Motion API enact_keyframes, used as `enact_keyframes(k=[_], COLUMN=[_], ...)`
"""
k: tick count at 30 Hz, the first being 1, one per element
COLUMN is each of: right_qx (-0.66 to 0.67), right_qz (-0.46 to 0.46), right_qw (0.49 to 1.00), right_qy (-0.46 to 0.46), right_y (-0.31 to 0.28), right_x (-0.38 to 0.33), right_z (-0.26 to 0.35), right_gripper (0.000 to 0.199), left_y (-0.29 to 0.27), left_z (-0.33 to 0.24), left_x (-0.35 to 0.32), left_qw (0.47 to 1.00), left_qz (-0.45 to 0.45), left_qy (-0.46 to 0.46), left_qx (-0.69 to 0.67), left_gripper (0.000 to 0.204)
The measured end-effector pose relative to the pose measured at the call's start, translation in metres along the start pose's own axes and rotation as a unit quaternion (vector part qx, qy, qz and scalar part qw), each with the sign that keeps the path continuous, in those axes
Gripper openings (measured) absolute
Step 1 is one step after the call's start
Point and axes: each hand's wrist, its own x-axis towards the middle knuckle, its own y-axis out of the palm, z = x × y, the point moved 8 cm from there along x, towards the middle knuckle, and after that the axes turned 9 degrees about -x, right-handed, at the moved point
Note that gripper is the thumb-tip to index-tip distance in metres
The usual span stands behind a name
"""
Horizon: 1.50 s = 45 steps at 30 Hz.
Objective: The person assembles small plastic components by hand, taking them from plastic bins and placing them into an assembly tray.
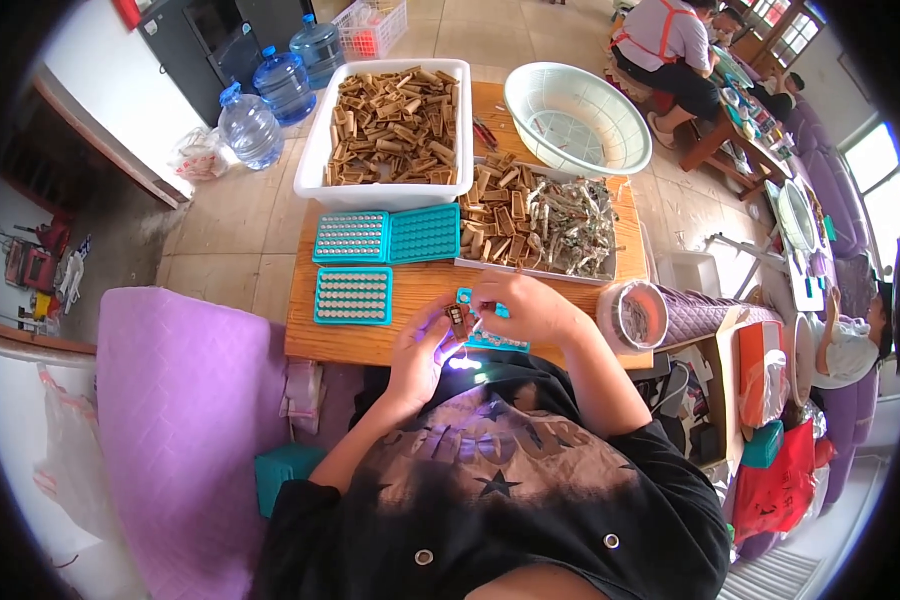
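Both hands are pinching a small brown rectangular part point(457, 318), left hand point(422, 350) closed from seven o'clock, right hand point(523, 305) closed from two o'clock, over the bench point(410, 300).

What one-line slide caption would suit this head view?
Left hand and right hand hold a small brown part over a wooden table beside teal trays.

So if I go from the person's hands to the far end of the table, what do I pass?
Left hand with a small brown piece → teal trays → white bin of brown pieces → water bottles.
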Motion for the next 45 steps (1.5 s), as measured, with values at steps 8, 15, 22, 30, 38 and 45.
enact_keyframes(k=[8, 15, 22, 30, 38, 45], right_qx=[0.526, 0.55, 0.402, 0.326, 0.18, 0.159], right_qz=[-0.06, -0.103, -0.199, -0.214, -0.243, -0.145], right_qw=[0.834, 0.807, 0.876, 0.902, 0.931, 0.963], right_qy=[0.152, 0.19, 0.179, 0.186, 0.205, 0.159], right_y=[0.039, 0.048, 0.033, 0.032, 0.025, 0.044], right_x=[-0.023, -0.043, -0.053, -0.053, -0.055, -0.053], right_z=[-0.027, -0.03, -0.01, -0.005, 0.003, 0.005], right_gripper=[0.028, 0.031, 0.033, 0.033, 0.031, 0.027], left_y=[0.007, 0.006, 0.008, 0.006, 0.017, 0.029], left_z=[0.007, 0.007, 0.008, 0.009, 0.005, 0.001], left_x=[-0.002, -0.003, -0.003, -0.003, -0.008, -0.011], left_qw=[1.0, 0.999, 1.0, 1.0, 0.987, 0.98], left_qz=[-0.012, -0.024, -0.017, -0.004, 0.018, 0.043], left_qy=[-0.022, -0.029, -0.021, -0.009, 0.042, 0.075], left_qx=[-0.007, -0.001, 0.012, 0.023, 0.151, 0.178], left_gripper=[0.032, 0.03, 0.029, 0.031, 0.032, 0.032])
